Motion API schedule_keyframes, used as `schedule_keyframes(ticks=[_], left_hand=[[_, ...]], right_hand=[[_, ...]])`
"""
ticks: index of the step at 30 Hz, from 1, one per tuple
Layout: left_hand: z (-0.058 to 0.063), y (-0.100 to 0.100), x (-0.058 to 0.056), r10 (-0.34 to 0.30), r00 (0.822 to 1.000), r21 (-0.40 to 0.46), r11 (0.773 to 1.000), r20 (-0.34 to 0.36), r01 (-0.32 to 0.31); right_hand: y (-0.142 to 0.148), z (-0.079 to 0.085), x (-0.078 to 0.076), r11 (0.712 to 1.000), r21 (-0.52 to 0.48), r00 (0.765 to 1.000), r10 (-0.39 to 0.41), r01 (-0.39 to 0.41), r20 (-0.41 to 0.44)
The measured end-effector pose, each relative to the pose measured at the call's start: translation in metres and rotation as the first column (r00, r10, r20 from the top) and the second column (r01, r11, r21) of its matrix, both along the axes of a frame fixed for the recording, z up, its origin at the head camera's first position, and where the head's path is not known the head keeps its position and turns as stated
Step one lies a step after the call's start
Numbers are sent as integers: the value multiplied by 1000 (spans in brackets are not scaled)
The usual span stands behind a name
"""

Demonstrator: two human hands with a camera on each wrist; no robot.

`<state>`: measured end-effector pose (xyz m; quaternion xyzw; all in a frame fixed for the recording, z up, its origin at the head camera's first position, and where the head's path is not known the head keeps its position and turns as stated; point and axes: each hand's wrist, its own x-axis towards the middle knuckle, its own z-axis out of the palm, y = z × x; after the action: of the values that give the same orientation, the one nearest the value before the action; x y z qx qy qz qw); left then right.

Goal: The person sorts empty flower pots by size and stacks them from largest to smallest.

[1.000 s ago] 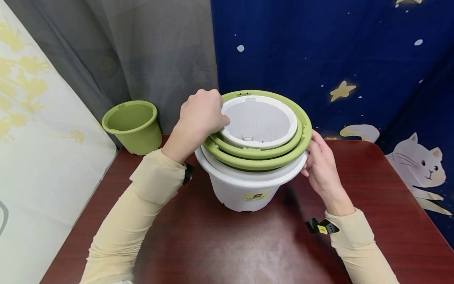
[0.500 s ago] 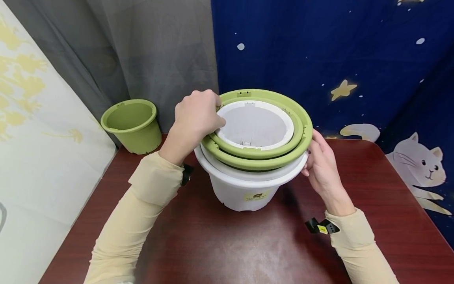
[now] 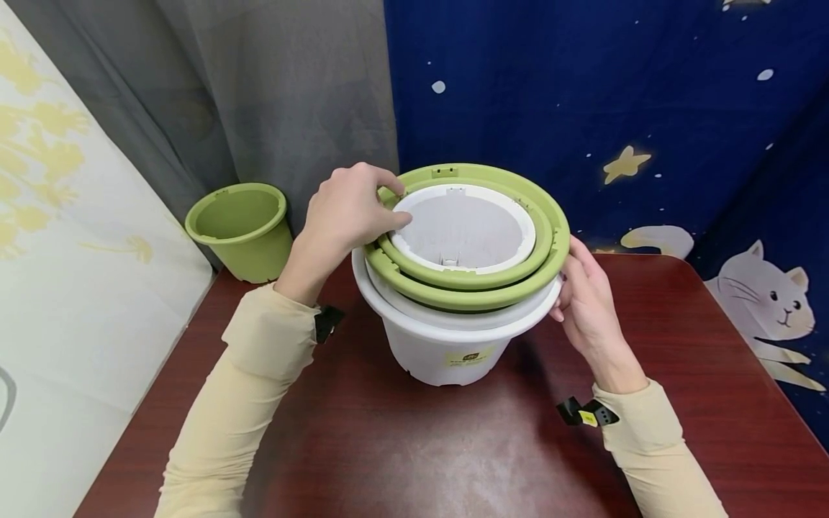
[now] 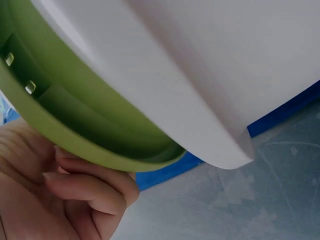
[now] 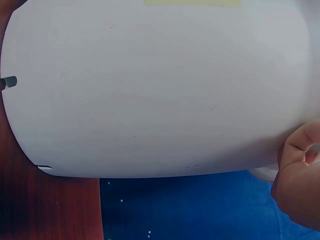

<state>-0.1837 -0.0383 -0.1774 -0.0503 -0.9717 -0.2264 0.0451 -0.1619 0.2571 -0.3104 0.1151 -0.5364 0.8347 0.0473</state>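
A stack of nested flowerpots stands on the table. Outermost is a large white flowerpot (image 3: 430, 352) with a yellow label, and a second white rim (image 3: 414, 306) shows inside it. Above these sit a larger green flowerpot (image 3: 466, 296) and a smaller green one (image 3: 482, 280), with a small white flowerpot (image 3: 463, 226) innermost. My left hand (image 3: 343, 208) is over the stack's left side, thumb and index finger spread apart near the small white rim; its other fingers (image 4: 95, 192) lie by a green rim. My right hand (image 3: 589, 309) grips the large white flowerpot's rim.
A separate green flowerpot (image 3: 249, 234) stands at the table's back left corner. The dark red table (image 3: 447, 453) meets a white panel (image 3: 78, 302) on the left. Grey and blue curtains (image 3: 492, 86) hang close behind.
The small white flowerpot has settled lower and slightly left within the green ones. My left hand has shifted left and its thumb and index finger have opened. The right hand keeps its hold.
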Motion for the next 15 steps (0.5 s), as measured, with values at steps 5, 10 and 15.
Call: schedule_keyframes(ticks=[5,10,15], left_hand=[[-3,-4,1,-8,1000,46,999,-27,9],[-4,-7,2,-28,998,91,995,-47,32],[-6,-12,3,-21,995,112,993,-99,32]], right_hand=[[-1,0,-1,1000,-1,1000,-2,2,-3],[-1,-1,-1,1000,-3,1000,-11,11,-3],[-2,-2,-1,1000,-4,1000,-16,16,-6]])
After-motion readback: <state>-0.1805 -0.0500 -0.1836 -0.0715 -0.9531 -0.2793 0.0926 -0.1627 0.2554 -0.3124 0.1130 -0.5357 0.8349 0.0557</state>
